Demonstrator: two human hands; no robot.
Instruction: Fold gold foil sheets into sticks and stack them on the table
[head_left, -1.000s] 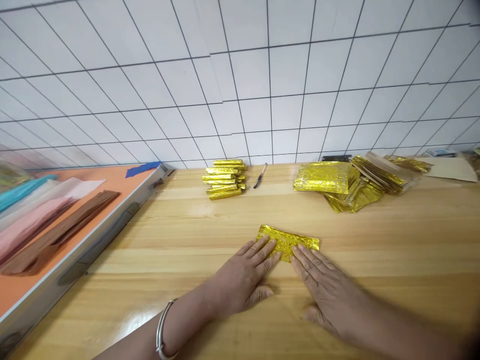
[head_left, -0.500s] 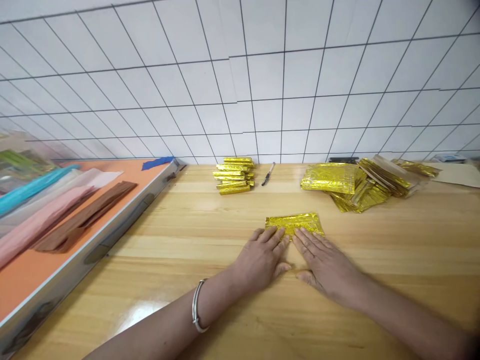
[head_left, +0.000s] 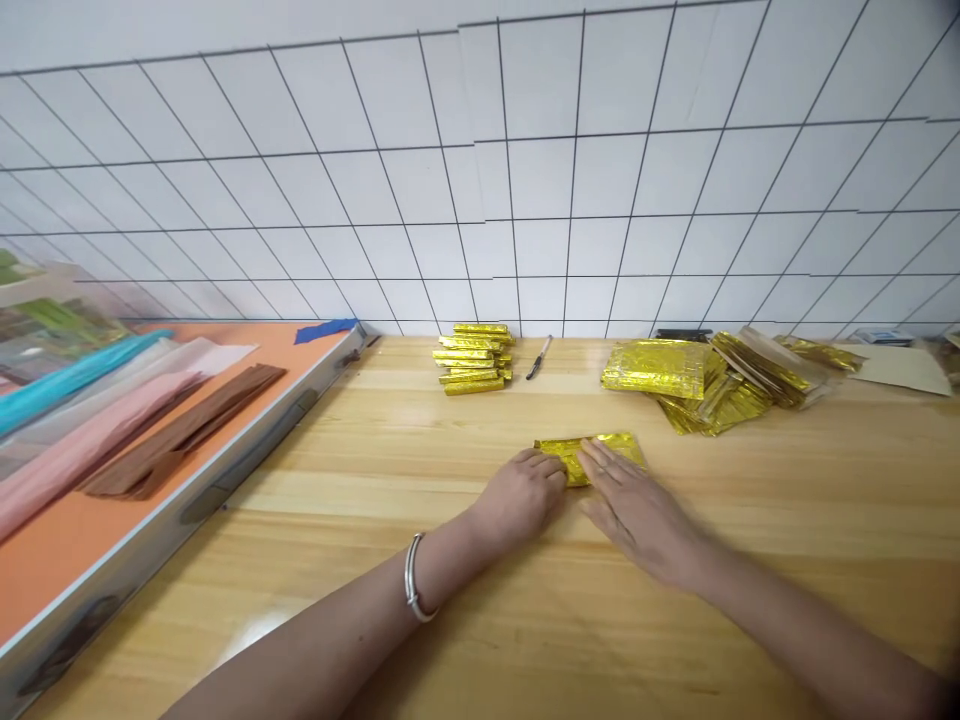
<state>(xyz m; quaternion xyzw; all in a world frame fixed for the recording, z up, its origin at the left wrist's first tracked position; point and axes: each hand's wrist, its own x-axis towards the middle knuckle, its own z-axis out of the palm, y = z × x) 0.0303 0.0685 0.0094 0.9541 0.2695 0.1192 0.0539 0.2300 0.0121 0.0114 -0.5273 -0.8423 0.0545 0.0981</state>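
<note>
Pressing flat on gold foil sheet (head_left: 592,455), both hands (head_left: 585,500) unclenched; folded stack (head_left: 474,357), pen (head_left: 538,357) beyond.

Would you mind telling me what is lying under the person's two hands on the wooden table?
A folded gold foil sheet lies flat on the wooden table. The left hand and right hand press on its near edge; the part beneath them is hidden.

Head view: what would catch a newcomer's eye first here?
The shiny gold foil sheet at the middle of the wooden table, with the left hand and right hand on it. Behind lie a stack of folded gold strips and a loose gold foil pile.
</note>
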